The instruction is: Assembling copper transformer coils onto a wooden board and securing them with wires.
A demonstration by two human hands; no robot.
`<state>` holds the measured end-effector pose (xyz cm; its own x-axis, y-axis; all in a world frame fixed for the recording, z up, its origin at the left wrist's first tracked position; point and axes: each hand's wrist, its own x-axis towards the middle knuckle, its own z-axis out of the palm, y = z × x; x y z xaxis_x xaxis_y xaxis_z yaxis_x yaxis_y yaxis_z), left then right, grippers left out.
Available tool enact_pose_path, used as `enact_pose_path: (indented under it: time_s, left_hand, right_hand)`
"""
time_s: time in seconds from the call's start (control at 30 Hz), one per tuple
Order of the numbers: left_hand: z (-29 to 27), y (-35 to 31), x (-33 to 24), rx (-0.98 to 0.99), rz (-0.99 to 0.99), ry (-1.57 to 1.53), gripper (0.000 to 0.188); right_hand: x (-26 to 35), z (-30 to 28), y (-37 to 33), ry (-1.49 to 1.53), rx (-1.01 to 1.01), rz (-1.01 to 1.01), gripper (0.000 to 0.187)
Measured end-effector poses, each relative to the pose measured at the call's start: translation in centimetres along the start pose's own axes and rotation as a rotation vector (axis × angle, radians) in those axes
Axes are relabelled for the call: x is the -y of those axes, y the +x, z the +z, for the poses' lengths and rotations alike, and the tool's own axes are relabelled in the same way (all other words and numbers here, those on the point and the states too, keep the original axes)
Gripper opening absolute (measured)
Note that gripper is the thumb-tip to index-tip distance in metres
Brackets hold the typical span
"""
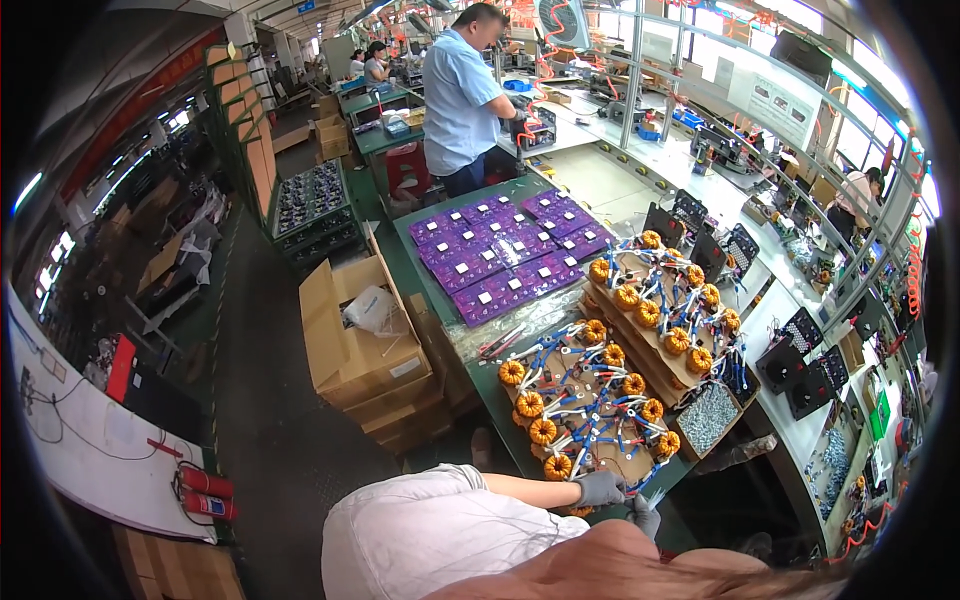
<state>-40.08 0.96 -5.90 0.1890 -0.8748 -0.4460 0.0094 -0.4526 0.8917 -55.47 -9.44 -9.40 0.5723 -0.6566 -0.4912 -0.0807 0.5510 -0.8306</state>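
Observation:
Both my hands wear grey gloves and meet at the near edge of a cardboard sheet (590, 400) on the green bench. My left hand (600, 489) has its fingers drawn together beside the leads of the nearest coils; what lies between them is too small to make out. Just right of it, my right hand (645, 516) is closed around pale wire leads (655, 497) that stick up past the fingers. Around the sheet lie several orange ring-shaped coils (557, 467) with blue and white sleeved leads (574, 428) running inward.
More coils (676, 341) sit on stacked cardboard behind. A tray of small metal parts (708, 417) stands to the right. Purple circuit boards (500, 250) cover the bench's far end, near a person in a blue shirt (460, 105). Cardboard boxes (365, 350) stand left, beside the bench.

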Motion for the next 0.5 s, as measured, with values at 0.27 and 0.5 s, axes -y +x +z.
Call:
enact_pose_path:
  time_s: [0.27,0.5]
  left_hand:
    - [0.7,0.9,0.9,-0.086,0.035,0.063,0.030]
    - [2.6,3.7,3.2,-0.196,0.267,0.752,0.034]
  right_hand:
    - [-2.5,-1.0,2.5,-0.175,-0.047,-0.291,0.015]
    - [-2.1,0.0,1.5,-0.188,-0.015,-0.455,0.016]
